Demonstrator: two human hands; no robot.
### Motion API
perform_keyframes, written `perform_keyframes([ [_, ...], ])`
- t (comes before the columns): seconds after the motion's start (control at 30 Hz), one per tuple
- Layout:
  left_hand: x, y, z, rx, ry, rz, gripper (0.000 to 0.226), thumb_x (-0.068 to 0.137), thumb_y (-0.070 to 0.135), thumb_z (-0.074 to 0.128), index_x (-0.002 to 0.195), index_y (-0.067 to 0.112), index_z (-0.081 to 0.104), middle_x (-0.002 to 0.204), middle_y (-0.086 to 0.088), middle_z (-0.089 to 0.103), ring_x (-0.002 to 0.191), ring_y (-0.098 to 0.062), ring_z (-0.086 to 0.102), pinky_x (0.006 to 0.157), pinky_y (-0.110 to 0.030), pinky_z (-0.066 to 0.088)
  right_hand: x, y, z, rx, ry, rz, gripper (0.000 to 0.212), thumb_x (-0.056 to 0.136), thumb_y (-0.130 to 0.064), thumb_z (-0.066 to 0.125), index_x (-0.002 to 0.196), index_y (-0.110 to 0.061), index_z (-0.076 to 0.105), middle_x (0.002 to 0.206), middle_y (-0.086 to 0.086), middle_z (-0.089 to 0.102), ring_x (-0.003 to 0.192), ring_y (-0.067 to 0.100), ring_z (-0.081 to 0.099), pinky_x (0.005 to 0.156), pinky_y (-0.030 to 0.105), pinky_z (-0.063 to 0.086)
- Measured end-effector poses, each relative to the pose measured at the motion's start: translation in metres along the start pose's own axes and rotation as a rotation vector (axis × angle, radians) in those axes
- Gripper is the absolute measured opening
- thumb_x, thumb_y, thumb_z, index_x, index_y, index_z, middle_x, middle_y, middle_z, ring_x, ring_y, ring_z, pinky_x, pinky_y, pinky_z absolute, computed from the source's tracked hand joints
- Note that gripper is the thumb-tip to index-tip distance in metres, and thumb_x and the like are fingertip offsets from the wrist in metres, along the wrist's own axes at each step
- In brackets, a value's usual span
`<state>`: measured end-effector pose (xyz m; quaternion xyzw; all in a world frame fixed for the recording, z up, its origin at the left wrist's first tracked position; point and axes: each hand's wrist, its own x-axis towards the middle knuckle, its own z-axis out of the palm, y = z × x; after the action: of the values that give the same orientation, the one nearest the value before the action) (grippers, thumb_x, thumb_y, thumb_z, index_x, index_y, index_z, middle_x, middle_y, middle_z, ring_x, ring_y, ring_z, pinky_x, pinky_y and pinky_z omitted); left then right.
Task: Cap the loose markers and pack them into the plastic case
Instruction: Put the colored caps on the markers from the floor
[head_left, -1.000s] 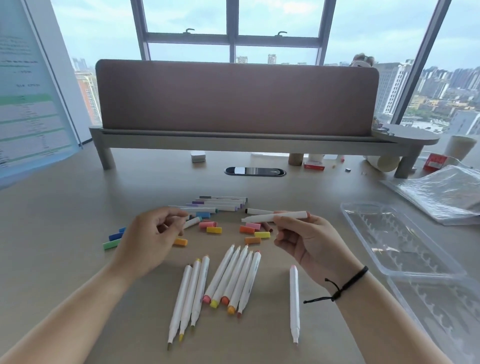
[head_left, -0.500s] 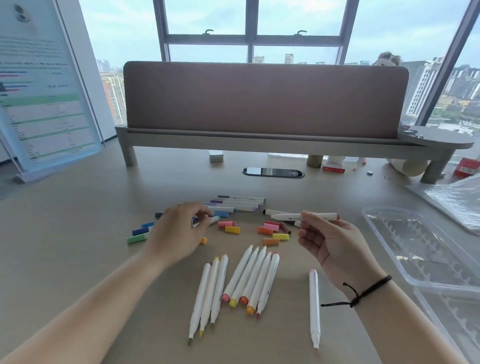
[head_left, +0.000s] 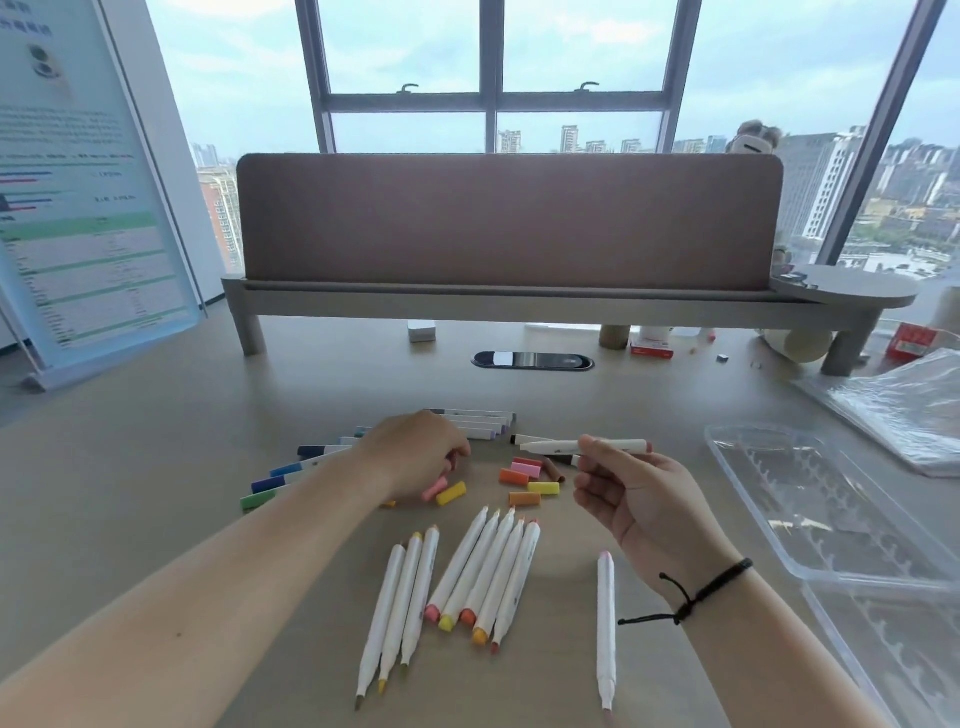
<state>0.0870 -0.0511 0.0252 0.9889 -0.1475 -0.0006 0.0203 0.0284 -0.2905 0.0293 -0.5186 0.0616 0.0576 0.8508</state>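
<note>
**Marker in your right hand, left hand down among the caps**

The worktop (head_left: 156, 467) fills your view, with the brown divider (head_left: 509, 218) standing across it at 12 o'clock. At 3 o'clock the clear case (head_left: 831, 499) lies open, and nothing can be seen in its slotted tray.

Your left hand (head_left: 415, 454) rests knuckles-up just above centre, fingers curled down onto the loose caps; a pink cap (head_left: 435, 488) and a yellow cap (head_left: 451, 492) poke out from beneath it. Whether your fingers have closed on a cap you cannot tell from here.

Your right hand (head_left: 628, 499) sits at about 2 o'clock from centre, palm turned toward you. Its thumb and fingertips pinch a white marker (head_left: 584, 446), held level above the worktop.

Between your hands lies a small cluster of caps (head_left: 530, 480) in orange, pink, yellow and brown. At 12 o'clock from your left hand, a row of capped markers (head_left: 483, 423) lies side by side; more capped ones (head_left: 283, 483) with blue and green ends fan out at 9 o'clock.

Toward 6 o'clock, three markers (head_left: 400, 608) lie together, five more (head_left: 488, 571) lie packed just to their right, and a single marker (head_left: 605, 629) lies apart beside your right wrist.
</note>
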Motion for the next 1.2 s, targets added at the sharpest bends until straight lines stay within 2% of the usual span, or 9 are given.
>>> perform_keyframes([
  [0.13, -0.018, 0.008, -0.003, -0.146, 0.112, -0.013, 0.037, 0.095, 0.015, 0.053, 0.13, 0.024, 0.063, 0.111, 0.007, 0.067, 0.095, -0.01, 0.06, 0.084, -0.028, 0.053, -0.003, 0.0, 0.002, -0.004, -0.002, 0.013, 0.006, 0.083, -0.004, 0.072, 0.08, -0.001, 0.067, 0.069, 0.012, 0.064, 0.055, 0.019, 0.06, 0.056, 0.028, 0.058],
  [0.27, -0.062, 0.023, -0.005, -0.766, 0.398, -0.127, 0.024, 0.092, 0.015, 0.068, 0.11, 0.03, 0.069, 0.092, 0.012, 0.071, 0.084, -0.004, 0.066, 0.07, -0.012, 0.051, -0.005, -0.003, 0.002, 0.006, -0.009, 0.008, 0.008, 0.083, -0.004, 0.072, 0.078, 0.0, 0.067, 0.068, 0.012, 0.063, 0.056, 0.019, 0.06, 0.055, 0.028, 0.058],
  [0.4, -0.101, 0.025, -0.006, -1.586, 0.32, -0.239, 0.022, 0.083, -0.001, 0.068, 0.104, 0.004, 0.07, 0.095, -0.013, 0.076, 0.094, -0.021, 0.073, 0.078, -0.023, 0.06, -0.012, 0.0, 0.01, -0.031, -0.108, 0.03, 0.005, 0.085, -0.001, 0.069, 0.081, 0.001, 0.068, 0.071, 0.014, 0.067, 0.054, 0.019, 0.062, 0.056, 0.027, 0.057],
  [0.47, -0.111, 0.019, 0.0, -1.775, 0.346, -0.259, 0.03, 0.071, -0.001, 0.073, 0.101, -0.002, 0.07, 0.1, -0.022, 0.074, 0.094, -0.026, 0.074, 0.079, -0.028, 0.061, -0.018, 0.004, 0.015, -0.068, -0.184, 0.035, 0.003, 0.085, -0.001, 0.067, 0.086, 0.002, 0.068, 0.072, 0.014, 0.069, 0.055, 0.019, 0.062, 0.057, 0.028, 0.057],
  [0.6, -0.117, 0.018, 0.007, -1.826, 0.469, -0.234, 0.058, 0.035, 0.023, 0.1, 0.086, 0.005, 0.078, 0.096, -0.022, 0.074, 0.087, -0.028, 0.074, 0.07, -0.027, 0.061, -0.025, 0.012, 0.022, -0.078, -0.277, 0.017, 0.026, 0.076, -0.005, 0.071, 0.099, 0.005, 0.068, 0.081, 0.02, 0.065, 0.061, 0.025, 0.061, 0.062, 0.033, 0.057],
  [0.7, -0.116, 0.019, 0.006, -1.764, 0.492, -0.205, 0.05, 0.038, 0.027, 0.098, 0.082, 0.012, 0.08, 0.092, -0.019, 0.075, 0.085, -0.029, 0.074, 0.07, -0.027, 0.061, -0.026, 0.017, 0.026, -0.051, -0.291, -0.001, 0.031, 0.076, -0.006, 0.071, 0.104, 0.007, 0.067, 0.083, 0.022, 0.063, 0.064, 0.027, 0.06, 0.065, 0.034, 0.056],
  [0.77, -0.117, 0.02, 0.005, -1.738, 0.49, -0.174, 0.058, 0.034, 0.037, 0.1, 0.083, 0.014, 0.081, 0.092, -0.018, 0.075, 0.083, -0.028, 0.074, 0.069, -0.026, 0.061, -0.026, 0.018, 0.027, -0.015, -0.295, 0.004, 0.033, 0.076, -0.005, 0.07, 0.105, 0.008, 0.066, 0.081, 0.022, 0.064, 0.063, 0.026, 0.06, 0.064, 0.034, 0.056],
  [0.9, -0.121, 0.024, 0.0, -1.678, 0.512, -0.179, 0.033, 0.046, 0.022, 0.087, 0.078, 0.017, 0.081, 0.088, -0.017, 0.075, 0.078, -0.026, 0.074, 0.066, -0.025, 0.06, -0.031, 0.018, 0.031, -0.017, -0.333, 0.026, 0.031, 0.075, -0.005, 0.068, 0.103, 0.008, 0.067, 0.078, 0.02, 0.065, 0.061, 0.024, 0.062, 0.062, 0.032, 0.058],
  [1.2, -0.125, 0.038, -0.003, -1.585, 0.498, -0.11, 0.018, 0.06, 0.006, 0.078, 0.078, 0.009, 0.079, 0.072, -0.02, 0.073, 0.06, -0.028, 0.07, 0.058, -0.027, 0.06, -0.037, 0.019, 0.035, -0.033, -0.377, 0.046, 0.018, 0.072, -0.007, 0.071, 0.087, 0.001, 0.075, 0.079, 0.023, 0.069, 0.063, 0.026, 0.069, 0.066, 0.034, 0.06],
])
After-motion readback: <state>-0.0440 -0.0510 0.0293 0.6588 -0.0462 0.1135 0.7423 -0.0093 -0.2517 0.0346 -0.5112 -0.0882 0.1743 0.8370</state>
